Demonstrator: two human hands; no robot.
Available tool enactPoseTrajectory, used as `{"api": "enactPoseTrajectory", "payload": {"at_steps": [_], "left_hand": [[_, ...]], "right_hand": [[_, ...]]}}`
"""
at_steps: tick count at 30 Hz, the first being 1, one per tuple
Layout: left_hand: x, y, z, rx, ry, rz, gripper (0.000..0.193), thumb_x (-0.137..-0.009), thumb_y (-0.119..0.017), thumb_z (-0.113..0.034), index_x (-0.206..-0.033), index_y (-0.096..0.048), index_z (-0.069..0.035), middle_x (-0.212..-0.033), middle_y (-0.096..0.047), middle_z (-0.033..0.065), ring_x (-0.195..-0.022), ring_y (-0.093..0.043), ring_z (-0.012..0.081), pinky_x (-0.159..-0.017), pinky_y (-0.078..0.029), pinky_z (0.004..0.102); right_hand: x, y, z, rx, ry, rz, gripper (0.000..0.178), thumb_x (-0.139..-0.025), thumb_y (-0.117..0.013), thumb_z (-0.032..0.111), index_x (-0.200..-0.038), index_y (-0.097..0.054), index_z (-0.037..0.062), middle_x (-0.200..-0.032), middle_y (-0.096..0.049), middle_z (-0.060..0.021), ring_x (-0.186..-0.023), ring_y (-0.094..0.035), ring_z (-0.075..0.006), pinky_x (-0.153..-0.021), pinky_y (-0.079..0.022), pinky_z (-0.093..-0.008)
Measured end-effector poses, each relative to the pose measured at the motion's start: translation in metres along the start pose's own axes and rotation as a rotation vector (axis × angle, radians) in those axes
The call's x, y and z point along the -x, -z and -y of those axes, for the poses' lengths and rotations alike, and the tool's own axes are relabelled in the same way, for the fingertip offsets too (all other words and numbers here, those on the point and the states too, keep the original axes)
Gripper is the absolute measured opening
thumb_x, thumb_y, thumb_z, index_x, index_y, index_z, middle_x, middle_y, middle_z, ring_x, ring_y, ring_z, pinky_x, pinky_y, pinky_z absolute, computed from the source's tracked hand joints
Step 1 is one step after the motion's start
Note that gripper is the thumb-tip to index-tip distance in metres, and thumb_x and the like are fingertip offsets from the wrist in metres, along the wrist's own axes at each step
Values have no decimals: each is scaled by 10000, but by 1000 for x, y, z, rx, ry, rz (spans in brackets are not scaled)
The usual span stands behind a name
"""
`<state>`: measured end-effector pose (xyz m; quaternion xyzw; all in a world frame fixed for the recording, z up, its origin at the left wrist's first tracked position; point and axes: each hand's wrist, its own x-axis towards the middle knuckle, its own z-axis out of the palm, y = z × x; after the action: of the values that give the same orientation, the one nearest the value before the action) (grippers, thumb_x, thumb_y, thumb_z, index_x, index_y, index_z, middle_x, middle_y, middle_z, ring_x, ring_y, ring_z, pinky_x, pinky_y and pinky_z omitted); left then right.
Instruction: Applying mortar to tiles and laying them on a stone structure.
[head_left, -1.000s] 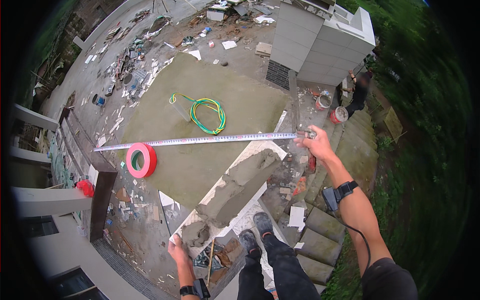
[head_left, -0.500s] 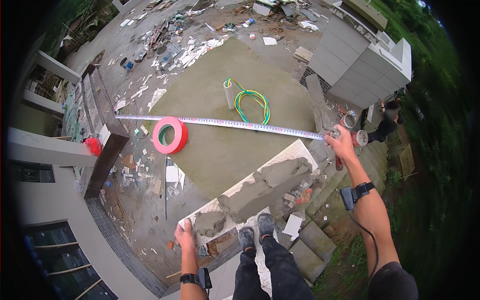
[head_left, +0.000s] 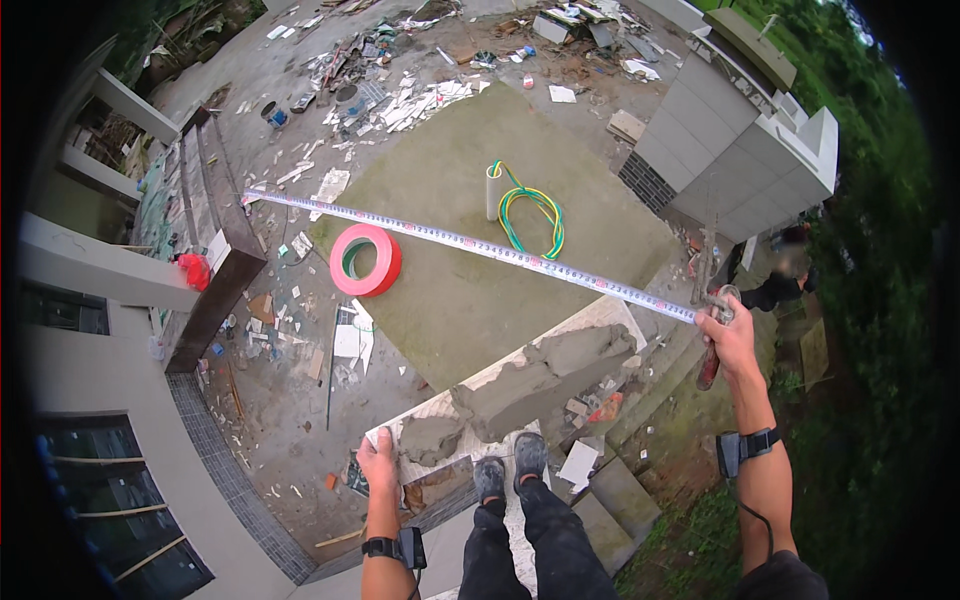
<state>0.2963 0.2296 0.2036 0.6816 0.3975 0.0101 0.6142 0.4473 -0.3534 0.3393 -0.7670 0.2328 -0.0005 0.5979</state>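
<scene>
My left hand [head_left: 378, 465] grips the left end of a pale tile [head_left: 622, 312], its thumb on top of the edge. Thick grey mortar [head_left: 545, 375] covers most of the tile, above my feet. At the right, my right hand [head_left: 730, 335] is closed round the red-brown handle of a trowel [head_left: 708, 368], whose blade, seen nearly edge-on, points away. A white tape measure strip [head_left: 470, 243] runs from the far left to the fingers of my right hand; whether they pinch it, I cannot tell. Just below the strip is a pink-red tape roll [head_left: 366, 261].
A green-and-yellow cable coil [head_left: 530, 222] comes out of a white pipe [head_left: 493, 192] on a greenish slab [head_left: 450, 310]. Rubble and broken tiles [head_left: 410, 105] lie farther off. Steps [head_left: 235, 255] stand left, a tiled pillar [head_left: 690, 125] right, with another person [head_left: 780, 285] beyond.
My right hand with the trowel has moved right and nearer, and the trowel blade has turned more edge-on. The tape strip now slants more. My left hand stays on the tile; the view has shifted slightly.
</scene>
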Motion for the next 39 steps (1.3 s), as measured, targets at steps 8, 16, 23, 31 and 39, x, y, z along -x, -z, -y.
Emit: {"api": "enactPoseTrajectory", "payload": {"at_steps": [8, 16, 23, 31, 39], "left_hand": [[0, 7, 1, -22, 6, 26, 355, -1043, -660, -289, -1179, -687, 38, -1074, -726, 49, -954, -628, 131, -887, -504, 310], [4, 4, 4, 89, 2, 79, 378, -1115, -527, -329, -1201, -662, 14, -1101, -697, 41, -1000, -595, 122, -917, -480, 306], [12, -1, -40, -404, -236, -412, 573, -1114, -483, -383, -1344, -558, 137, -1190, -674, 182, -1108, -625, 225, -987, -477, 359], [104, -106, -222, 446, -199, 514, 594, -1079, -585, -196, -1538, -294, 45, -1203, -638, 149, -992, -663, 205, -905, -543, 363], [4, -72, -247, 141, -311, 261, 249, -1108, -536, -198, -1289, -592, -36, -779, -505, -43, -603, -479, 78, -551, -401, 251]], "right_hand": [[72, 18, 7, -213, -92, -51, 286, -876, -796, 14, -939, -529, 95, -901, -631, -27, -643, -549, -79, -561, -475, -243], [160, -18, 3, -329, -188, -84, 316, -883, -792, 26, -884, -489, 118, -862, -625, -41, -573, -532, -96, -515, -460, -259], [222, -77, -4, -400, -296, -58, 291, -884, -760, -37, -900, -497, 86, -879, -640, -62, -581, -556, -93, -494, -472, -252], [283, -159, 19, -484, -383, -77, 303, -898, -750, -51, -901, -469, 64, -917, -704, -131, -574, -561, -89, -486, -474, -255], [283, -142, 25, -428, -383, -3, 179, -931, -697, -33, -951, -526, 12, -1059, -751, -224, -582, -639, -125, -491, -504, -262]]}}
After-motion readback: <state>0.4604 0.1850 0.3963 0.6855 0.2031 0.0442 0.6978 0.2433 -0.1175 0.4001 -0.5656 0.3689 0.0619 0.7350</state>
